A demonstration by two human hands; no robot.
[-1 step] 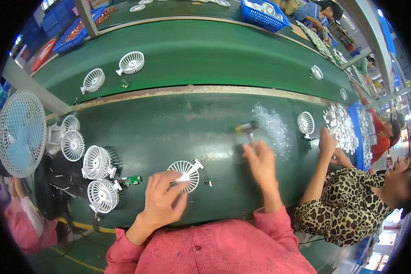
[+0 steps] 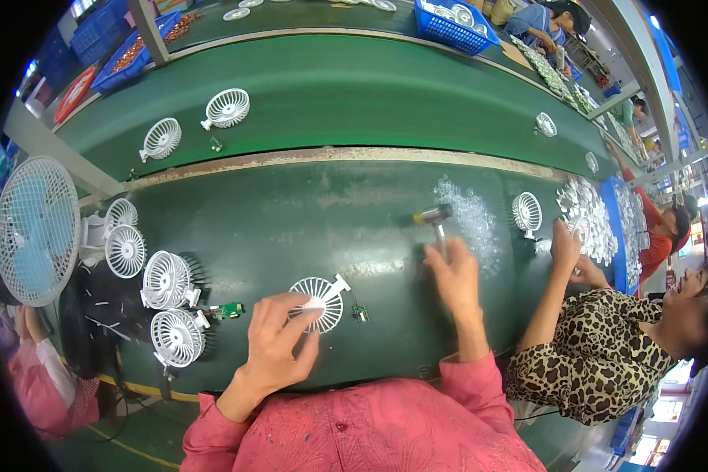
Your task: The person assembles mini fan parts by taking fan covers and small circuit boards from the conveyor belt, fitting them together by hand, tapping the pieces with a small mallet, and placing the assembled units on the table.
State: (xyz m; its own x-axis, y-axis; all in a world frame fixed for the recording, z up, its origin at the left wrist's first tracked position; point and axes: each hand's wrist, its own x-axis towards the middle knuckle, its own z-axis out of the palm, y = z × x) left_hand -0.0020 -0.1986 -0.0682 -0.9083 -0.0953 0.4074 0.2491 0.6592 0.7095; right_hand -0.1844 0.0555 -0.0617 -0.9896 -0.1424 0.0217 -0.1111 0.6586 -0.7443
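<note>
My right hand (image 2: 455, 275) is closed round the handle of a small hammer (image 2: 433, 214), its head dark at one end and yellow at the other. The hammer is held above the green work surface, to the right of a round white slatted fan housing (image 2: 334, 308). My left hand (image 2: 279, 340) has its fingertips on the hub and left side of that housing, pinning it to the surface. A short white stem points from the housing to the upper right. Just right of it lies a small green circuit board (image 2: 360, 313), with a thin wire toward the housing.
Several white fan housings (image 2: 169, 281) stand at left with another circuit board (image 2: 228, 311), near a table fan (image 2: 37, 230). Small clear pieces (image 2: 470, 224) lie beyond my right hand. A co-worker (image 2: 598, 346) works at right beside white parts (image 2: 588, 216). Behind runs a green belt (image 2: 370, 94).
My right hand has shifted slightly to the right with the hammer, whose head is a little higher and farther right. The left hand and the fan housing have barely moved.
</note>
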